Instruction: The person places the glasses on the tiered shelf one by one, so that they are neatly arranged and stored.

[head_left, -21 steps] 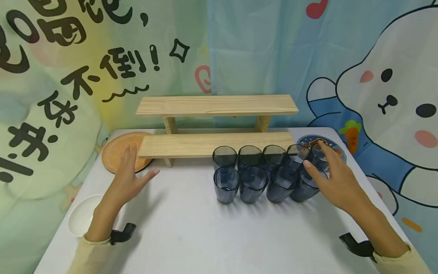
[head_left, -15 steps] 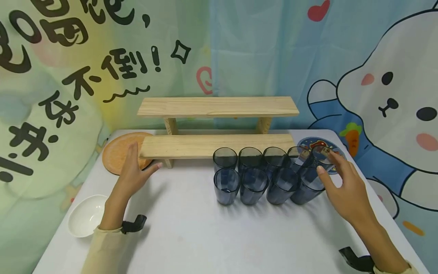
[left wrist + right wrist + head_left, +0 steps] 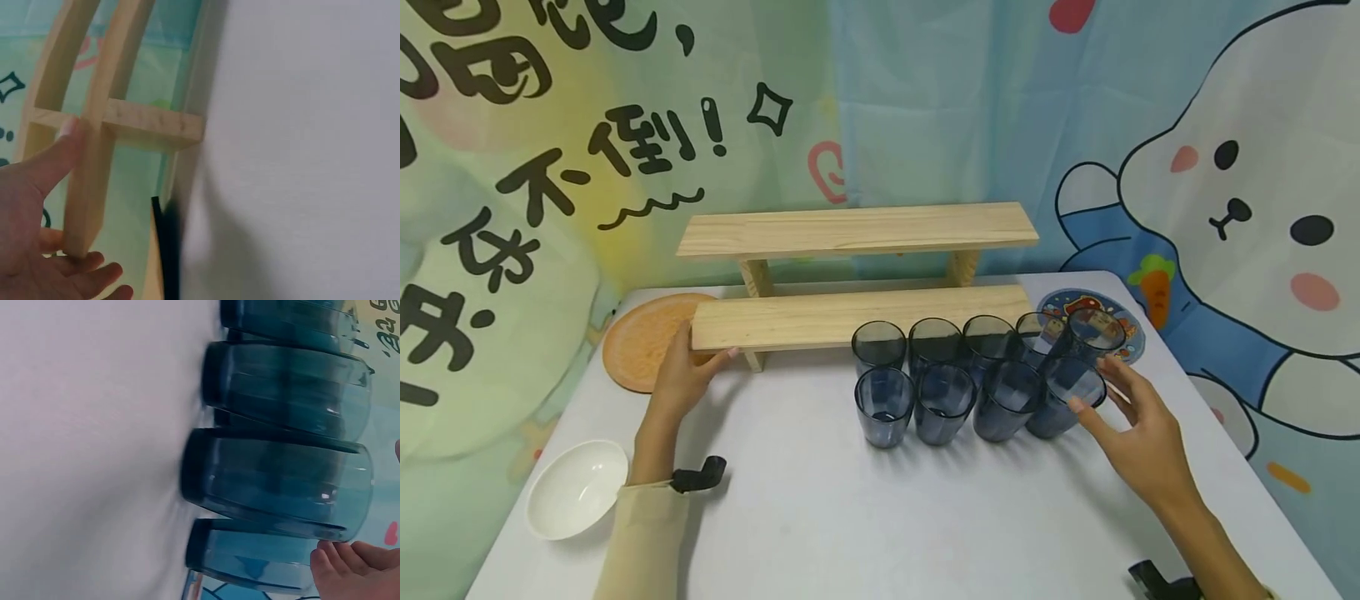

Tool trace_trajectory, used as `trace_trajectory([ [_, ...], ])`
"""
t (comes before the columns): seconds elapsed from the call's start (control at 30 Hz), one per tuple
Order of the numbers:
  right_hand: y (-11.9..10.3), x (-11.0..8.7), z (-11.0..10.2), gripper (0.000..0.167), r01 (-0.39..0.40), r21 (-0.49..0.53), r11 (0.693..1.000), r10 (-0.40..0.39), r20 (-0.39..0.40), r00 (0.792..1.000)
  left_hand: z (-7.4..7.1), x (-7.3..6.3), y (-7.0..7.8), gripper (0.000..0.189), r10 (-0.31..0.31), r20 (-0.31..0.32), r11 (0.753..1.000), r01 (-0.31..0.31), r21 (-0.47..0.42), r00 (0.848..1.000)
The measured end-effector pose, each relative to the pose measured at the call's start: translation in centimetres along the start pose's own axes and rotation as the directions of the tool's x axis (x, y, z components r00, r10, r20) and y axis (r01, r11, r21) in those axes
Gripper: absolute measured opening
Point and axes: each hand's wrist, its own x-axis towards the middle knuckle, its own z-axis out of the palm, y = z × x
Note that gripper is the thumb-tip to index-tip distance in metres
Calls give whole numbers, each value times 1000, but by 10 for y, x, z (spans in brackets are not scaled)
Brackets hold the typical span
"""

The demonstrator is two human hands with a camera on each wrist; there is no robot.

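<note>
My left hand (image 3: 681, 375) grips the left end of the lower plank of a two-tier wooden shelf (image 3: 820, 321). In the left wrist view its thumb lies along the plank's edge and the other fingers bend around the end. My right hand (image 3: 1138, 433) is at the right side of two rows of dark blue clear glasses. Its thumb and fingertips are spread at the rim of the front-right glass (image 3: 1063, 404), below the rear-right glass (image 3: 1093, 333). In the right wrist view the fingertips (image 3: 322, 565) overlap the rim of the lowest glass (image 3: 256, 556).
Several more glasses (image 3: 883, 408) stand upright before the shelf's right half. A round wooden plate (image 3: 632, 342) lies behind my left hand, with a white bowl (image 3: 576, 492) at the table's left edge. A patterned blue plate (image 3: 1135, 333) lies behind the glasses. A printed curtain (image 3: 925, 125) hangs behind.
My left hand has moved right and taken hold of the lower plank's end. The right hand has come down from the rear-right glass to beside the front-right one. The head view has shifted slightly.
</note>
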Motion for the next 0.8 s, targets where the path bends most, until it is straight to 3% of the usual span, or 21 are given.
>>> trace_trajectory([
  [0.27,8,0,10,98,-37,38,999,35,54,998,3,1,-3,103,-11,-38,1000,12,6,999],
  [0.8,18,4,22,88,-69,76,995,67,38,997,7,-1,-6,102,-39,-47,999,40,6,998],
])
